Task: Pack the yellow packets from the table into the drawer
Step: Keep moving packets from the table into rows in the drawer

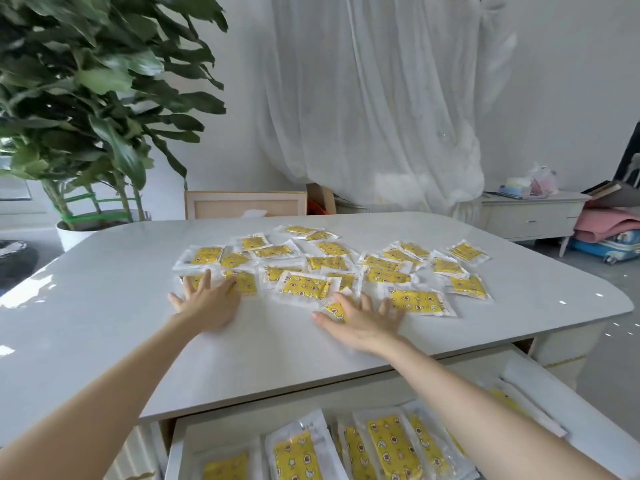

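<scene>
Reaching out, left hand (207, 304) and right hand (363, 322) lie spread on yellow packets (419, 301) strewn mid table (104, 306), gripping none. The next move is probably gathering some for the open drawer (242, 419) under its near edge.

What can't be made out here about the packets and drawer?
Head view only.
- Drawer: front part cut off by the bottom edge, right side covered by the right forearm; fill unknown.
- Packets under the left hand and right hand: mostly covered by the fingers.
- Packet print: blurred, too small to read.
- Pile on the table: overlaps hide the count.
</scene>
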Available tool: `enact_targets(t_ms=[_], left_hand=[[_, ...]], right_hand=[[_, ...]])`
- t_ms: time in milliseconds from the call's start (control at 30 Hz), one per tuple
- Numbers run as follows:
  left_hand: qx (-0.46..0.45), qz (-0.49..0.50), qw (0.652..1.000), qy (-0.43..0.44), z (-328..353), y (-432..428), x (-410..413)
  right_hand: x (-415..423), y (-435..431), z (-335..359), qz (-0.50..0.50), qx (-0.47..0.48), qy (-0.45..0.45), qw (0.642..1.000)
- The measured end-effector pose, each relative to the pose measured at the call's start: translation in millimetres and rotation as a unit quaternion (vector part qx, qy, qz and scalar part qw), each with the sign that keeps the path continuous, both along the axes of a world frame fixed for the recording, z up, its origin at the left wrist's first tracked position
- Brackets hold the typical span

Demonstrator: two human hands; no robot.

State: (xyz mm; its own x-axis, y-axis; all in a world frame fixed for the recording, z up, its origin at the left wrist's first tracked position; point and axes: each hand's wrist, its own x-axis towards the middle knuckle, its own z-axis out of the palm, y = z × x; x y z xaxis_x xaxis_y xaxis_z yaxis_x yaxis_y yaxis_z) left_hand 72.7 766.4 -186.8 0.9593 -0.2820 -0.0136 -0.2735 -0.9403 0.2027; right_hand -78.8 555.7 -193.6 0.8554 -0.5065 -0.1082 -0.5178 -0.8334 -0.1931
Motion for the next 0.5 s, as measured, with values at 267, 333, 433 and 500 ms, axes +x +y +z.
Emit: enact_targets(t_ms=[267, 333, 433, 500], left_hand=[[-0.022, -0.008, 1.0, 0.011, 3, 26, -1], [-0.02, -0.037, 0.999, 0.002, 6, 28, 2], [-0.002, -0.072, 0.996, 0.051, 17, 30, -2], [0.048, -0.088, 0.991, 0.085, 26, 30, -7]], right_hand=[[20, 27, 31, -0.041, 0.075, -0.154, 0.984], [31, 28, 24, 0.037, -0.032, -0.207, 0.977], [42, 33, 13, 0.134, 0.009, -0.155, 0.979], [45, 32, 4, 0.156, 0.015, -0.128, 0.979]])
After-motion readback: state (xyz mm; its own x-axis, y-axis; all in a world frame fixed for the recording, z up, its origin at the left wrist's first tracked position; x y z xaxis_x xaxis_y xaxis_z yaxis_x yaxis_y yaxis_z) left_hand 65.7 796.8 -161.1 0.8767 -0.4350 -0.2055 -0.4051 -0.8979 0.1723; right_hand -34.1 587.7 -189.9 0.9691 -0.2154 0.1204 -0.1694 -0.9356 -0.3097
